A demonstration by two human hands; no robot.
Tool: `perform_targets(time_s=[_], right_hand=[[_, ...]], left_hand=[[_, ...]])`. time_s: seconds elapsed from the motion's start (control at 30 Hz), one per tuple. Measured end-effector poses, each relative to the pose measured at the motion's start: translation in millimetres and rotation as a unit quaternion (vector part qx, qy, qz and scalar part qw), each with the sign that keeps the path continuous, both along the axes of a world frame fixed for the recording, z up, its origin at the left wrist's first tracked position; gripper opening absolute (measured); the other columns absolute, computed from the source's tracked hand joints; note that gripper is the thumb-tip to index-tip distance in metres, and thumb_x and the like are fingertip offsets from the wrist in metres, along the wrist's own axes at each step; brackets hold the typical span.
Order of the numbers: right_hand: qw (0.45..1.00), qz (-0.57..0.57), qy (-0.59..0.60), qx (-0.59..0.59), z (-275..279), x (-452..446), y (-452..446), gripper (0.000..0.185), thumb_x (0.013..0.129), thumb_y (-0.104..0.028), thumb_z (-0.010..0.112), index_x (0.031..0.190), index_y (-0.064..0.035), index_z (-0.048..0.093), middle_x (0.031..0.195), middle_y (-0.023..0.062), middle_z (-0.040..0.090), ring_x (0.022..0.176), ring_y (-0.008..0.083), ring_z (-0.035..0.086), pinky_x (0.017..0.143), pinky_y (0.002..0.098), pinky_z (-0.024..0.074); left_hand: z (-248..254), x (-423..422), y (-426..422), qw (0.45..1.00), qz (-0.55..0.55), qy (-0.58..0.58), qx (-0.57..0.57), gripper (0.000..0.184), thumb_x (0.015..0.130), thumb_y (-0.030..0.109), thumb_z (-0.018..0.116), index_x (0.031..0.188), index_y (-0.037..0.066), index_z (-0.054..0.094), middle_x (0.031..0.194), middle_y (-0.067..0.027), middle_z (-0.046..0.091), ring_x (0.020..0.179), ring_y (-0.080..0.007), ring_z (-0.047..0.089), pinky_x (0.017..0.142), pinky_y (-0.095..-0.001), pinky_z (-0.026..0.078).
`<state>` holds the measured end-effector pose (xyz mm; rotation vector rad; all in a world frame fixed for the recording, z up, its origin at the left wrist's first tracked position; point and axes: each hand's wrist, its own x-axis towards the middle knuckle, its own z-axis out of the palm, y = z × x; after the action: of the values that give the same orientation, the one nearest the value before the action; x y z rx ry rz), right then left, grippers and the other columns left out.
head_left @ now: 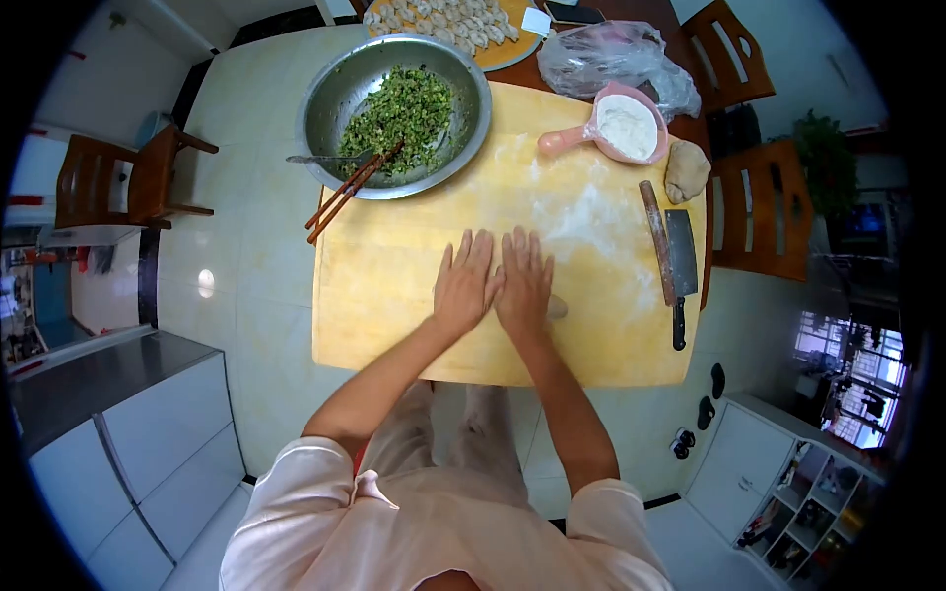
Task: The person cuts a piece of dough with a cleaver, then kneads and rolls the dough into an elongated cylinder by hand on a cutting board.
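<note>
Both hands lie side by side, palms down, over the middle of the wooden board (394,295). My left hand (466,283) has its fingers stretched forward, its thumb touching my right hand (524,281), whose fingers are also extended. A small piece of dough (557,307) shows beside my right wrist; whatever lies under the palms is hidden. Loose flour (586,217) is scattered ahead and to the right. A rolling pin (657,241) and a cleaver (681,251) rest near the right edge, below a lump of dough (687,172).
At the board's back left stands a metal bowl (480,118) of chopped green filling with chopsticks (340,202) over its rim. Behind are a pink scoop of flour (627,128), a plastic bag (621,59) and a tray of dumplings (448,22). Chairs stand around.
</note>
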<state>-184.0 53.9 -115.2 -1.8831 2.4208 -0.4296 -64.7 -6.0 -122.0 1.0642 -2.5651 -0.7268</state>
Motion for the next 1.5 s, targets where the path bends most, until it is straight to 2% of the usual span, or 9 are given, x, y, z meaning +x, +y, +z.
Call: perform_targets(time_s=[0.3, 0.53, 0.7, 0.83, 1.0, 1.17, 1.3, 1.4, 1.5], right_hand=[[0.995, 0.059, -0.050, 0.061, 10, 38, 108, 0.067, 0.083, -0.031, 0.070, 0.142, -0.0099, 0.047, 0.153, 0.0107, 0.038, 0.141, 0.0337, 0.033, 0.110, 0.0610, 0.0272], [1.000, -0.024, 0.008, -0.015, 13, -10, 0, 0.062, 0.083, -0.032, 0.070, 0.138, -0.0094, 0.051, 0.151, 0.0130, 0.040, 0.140, 0.0324, 0.035, 0.110, 0.0598, 0.0287], [0.993, 0.098, -0.057, 0.016, 32, 0, 63, 0.057, 0.081, -0.024, 0.073, 0.132, -0.0078, 0.054, 0.144, 0.0122, 0.048, 0.133, 0.0322, 0.043, 0.107, 0.0524, 0.0351], [0.991, 0.085, -0.075, 0.071, 15, 1, 76, 0.054, 0.077, -0.020, 0.076, 0.126, -0.0068, 0.056, 0.130, 0.0105, 0.057, 0.119, 0.0312, 0.054, 0.097, 0.0463, 0.0432], [0.992, 0.036, -0.115, 0.048, 71, 37, 86, 0.054, 0.073, -0.018, 0.078, 0.121, -0.0057, 0.057, 0.119, 0.0134, 0.060, 0.112, 0.0325, 0.057, 0.089, 0.0433, 0.0469], [0.961, 0.015, -0.260, -0.094, 128, 43, 114, 0.053, 0.078, -0.012, 0.075, 0.126, -0.0032, 0.054, 0.123, 0.0176, 0.059, 0.114, 0.0356, 0.058, 0.098, 0.0428, 0.0455], [0.700, -0.018, -0.702, -0.127, 139, 33, 86, 0.064, 0.087, -0.019, 0.073, 0.139, 0.0011, 0.043, 0.130, 0.0197, 0.058, 0.120, 0.0264, 0.057, 0.102, 0.0416, 0.0446], [0.565, 0.083, -0.821, 0.004, 173, 34, 69, 0.065, 0.089, -0.029, 0.071, 0.137, 0.0029, 0.042, 0.120, 0.0201, 0.062, 0.112, 0.0246, 0.060, 0.101, 0.0389, 0.0450], [0.596, 0.020, -0.799, -0.081, 179, 50, 73, 0.045, 0.089, -0.020, 0.067, 0.125, 0.0034, 0.054, 0.084, 0.0081, 0.064, 0.079, 0.0145, 0.062, 0.090, 0.0342, 0.0506]], left_hand=[[20, 84, 82, 0.989, -0.133, -0.044, 0.049, 0.078, 0.087, 0.038, 0.064, 0.148, -0.002, 0.034, 0.157, -0.0182, 0.029, 0.147, -0.0348, 0.025, 0.117, -0.0549, 0.019], [11, 13, -7, 0.998, 0.003, -0.038, -0.050, 0.067, 0.093, 0.035, 0.059, 0.146, 0.001, 0.037, 0.155, -0.0196, 0.033, 0.146, -0.0361, 0.026, 0.116, -0.0563, 0.019], [44, 61, 28, 0.994, 0.088, 0.067, 0.003, 0.049, 0.094, 0.020, 0.059, 0.137, -0.001, 0.048, 0.145, -0.0207, 0.045, 0.137, -0.0366, 0.039, 0.113, -0.0497, 0.029], [35, 83, 107, 0.822, 0.274, 0.328, 0.377, 0.035, 0.099, 0.015, 0.057, 0.130, -0.002, 0.054, 0.127, -0.0137, 0.060, 0.120, -0.0196, 0.054, 0.103, -0.0312, 0.042], [44, 40, 107, 0.568, 0.318, 0.419, 0.634, 0.041, 0.102, 0.029, 0.053, 0.133, 0.002, 0.046, 0.115, -0.0094, 0.062, 0.109, -0.0161, 0.058, 0.094, -0.0309, 0.048], [100, 55, 84, 0.629, 0.176, 0.436, 0.619, 0.037, 0.103, 0.036, 0.049, 0.121, 0.004, 0.051, 0.100, -0.0080, 0.064, 0.091, -0.0163, 0.063, 0.082, -0.0318, 0.052], [116, 76, 76, 0.598, -0.026, 0.397, 0.696, 0.041, 0.101, 0.043, 0.051, 0.118, 0.005, 0.053, 0.091, -0.0071, 0.063, 0.076, -0.0158, 0.062, 0.071, -0.0294, 0.052], [135, 74, 83, 0.609, -0.057, 0.344, 0.712, 0.044, 0.100, 0.045, 0.052, 0.117, 0.004, 0.054, 0.088, -0.0073, 0.063, 0.074, -0.0144, 0.061, 0.064, -0.0265, 0.051], [139, 76, 79, 0.601, -0.110, 0.322, 0.723, 0.039, 0.100, 0.041, 0.055, 0.117, 0.006, 0.053, 0.087, -0.0065, 0.063, 0.072, -0.0144, 0.062, 0.061, -0.0261, 0.051]])
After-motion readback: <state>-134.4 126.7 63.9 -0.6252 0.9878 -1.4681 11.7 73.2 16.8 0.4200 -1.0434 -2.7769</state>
